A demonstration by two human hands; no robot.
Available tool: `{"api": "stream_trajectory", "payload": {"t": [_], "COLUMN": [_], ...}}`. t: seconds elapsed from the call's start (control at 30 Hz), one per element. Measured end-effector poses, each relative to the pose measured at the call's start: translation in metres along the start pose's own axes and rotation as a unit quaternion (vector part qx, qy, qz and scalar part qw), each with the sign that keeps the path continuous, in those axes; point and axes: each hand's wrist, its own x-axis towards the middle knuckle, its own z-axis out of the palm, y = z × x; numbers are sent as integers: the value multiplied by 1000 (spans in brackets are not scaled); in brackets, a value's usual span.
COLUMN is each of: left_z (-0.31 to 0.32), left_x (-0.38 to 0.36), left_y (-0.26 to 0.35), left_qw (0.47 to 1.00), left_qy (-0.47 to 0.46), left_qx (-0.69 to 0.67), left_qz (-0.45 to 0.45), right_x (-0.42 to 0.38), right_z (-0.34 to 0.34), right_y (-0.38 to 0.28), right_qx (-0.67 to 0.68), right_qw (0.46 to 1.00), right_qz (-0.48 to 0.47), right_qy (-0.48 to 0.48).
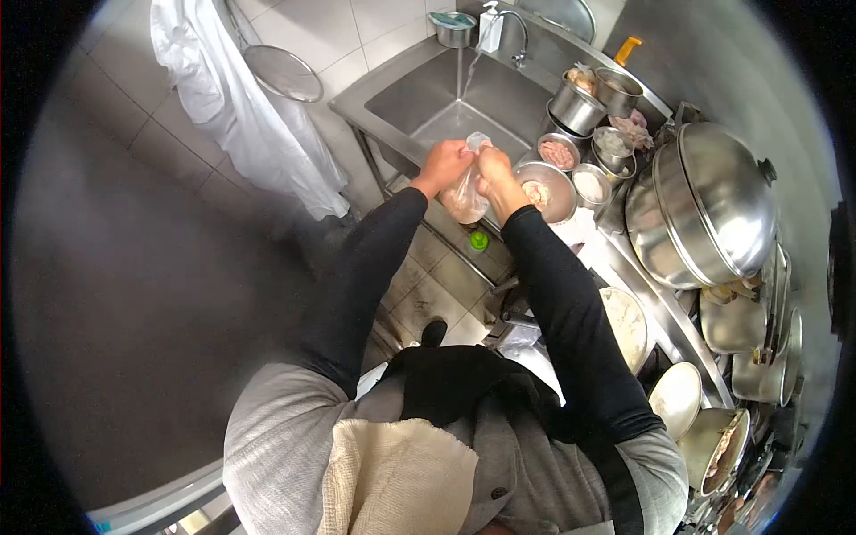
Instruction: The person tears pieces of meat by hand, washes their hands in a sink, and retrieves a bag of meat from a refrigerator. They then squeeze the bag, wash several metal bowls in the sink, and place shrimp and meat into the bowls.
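In front of me hangs a clear plastic bag (465, 201) with pale pinkish contents that I cannot make out. My left hand (444, 167) is closed round the bag's gathered neck. Right beside it, my right hand (496, 171) grips the neck too, and a tuft of plastic sticks up between the two. The bag hangs at the front edge of the steel sink (392, 105), where water runs from the tap (520, 55). Close to my right hand stands a metal bowl (558, 203) with pale food in it.
Metal pots (578, 109) and a bowl of pink meat (557, 153) crowd the counter right of the sink. A large domed steamer (704, 205) stands farther right. White cloth (241, 116) hangs at left. A green object (479, 240) shows below the bag.
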Motion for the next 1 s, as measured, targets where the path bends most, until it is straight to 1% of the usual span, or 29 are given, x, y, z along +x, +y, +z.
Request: {"api": "stream_trajectory", "payload": {"t": [0.03, 0.07, 0.13, 0.17, 0.23, 0.27, 0.33, 0.37, 0.4, 0.43, 0.47, 0.5, 0.53, 0.57, 0.6, 0.63, 0.67, 0.7, 0.73, 0.77, 0.8, 0.87, 0.9, 0.93, 1.0], "left_z": [2, 8, 22, 28, 32, 36, 46, 45, 44, 40, 36, 31, 27, 25, 25, 26, 27, 21, 10, 4, 9, 28, 38, 39, 35], "left_x": [2, 5, 9, 9, 14, 17, 26, 34, 39, 37, 31, 30, 35, 33, 30, 24, 19, 11, -4, -16, -24, -29, -31, -28, -23], "left_y": [0, -7, -21, -22, -22, -30, -52, -52, -54, -58, -65, -70, -72, -76, -85, -95, -101, -89, -62, -45, -45, -43, -38, -37, -19], "left_qw": [997, 997, 988, 989, 982, 981, 971, 972, 975, 977, 977, 984, 988, 985, 986, 977, 906, 907, 812, 689, 690, 628, 605, 604, 596], "left_qy": [16, 15, 65, 61, 53, 54, 119, 119, 113, 104, 102, 64, 26, 4, 4, -80, -157, -155, -205, -247, -246, -228, -179, -182, -188], "left_qx": [77, 74, 139, 136, 180, 181, 171, 169, 171, 176, 175, 138, 101, 136, 134, -94, -313, -312, -447, -565, -565, -691, -728, -728, -764], "left_qz": [13, 11, 11, 7, -36, -39, -115, -115, -88, -64, -69, -95, -116, -102, -101, -175, -238, -238, -316, -381, -379, -277, -270, -266, -163], "right_x": [24, 26, 24, 19, 4, 0, -9, -17, -14, -14, -15, -17, -14, -6, -17, -29, -27, -20, -15, -17, -16, -17, -27, -34, -45], "right_z": [-5, -6, -10, -16, -26, -33, -46, -43, -44, -44, -47, -49, -50, -50, -39, -33, -32, -30, -28, -24, -19, -11, -7, -4, -3], "right_y": [16, 17, 26, 28, 20, 16, 10, 11, 7, 5, 5, -4, -3, 8, 4, -1, -6, -12, -16, -28, -34, -50, -59, -69, -84], "right_qx": [12, 10, 79, 77, -13, -15, -15, -16, -18, -35, -53, -37, -36, -122, -208, -151, -152, -142, -130, -147, -146, -152, -170, -172, -261], "right_qw": [1000, 1000, 996, 996, 994, 994, 989, 992, 992, 995, 996, 997, 997, 991, 976, 986, 986, 984, 981, 970, 970, 962, 949, 949, 920], "right_qz": [14, 15, 38, 41, 102, 105, 123, 113, 113, 83, 53, 40, 35, -12, -57, -60, -59, -95, -130, -155, -156, -106, -119, -123, -164], "right_qy": [0, 2, -13, -9, -26, -27, -84, -56, -55, -46, -37, -58, -54, -47, -41, -40, -41, -55, -68, -115, -117, -202, -236, -235, -242]}}
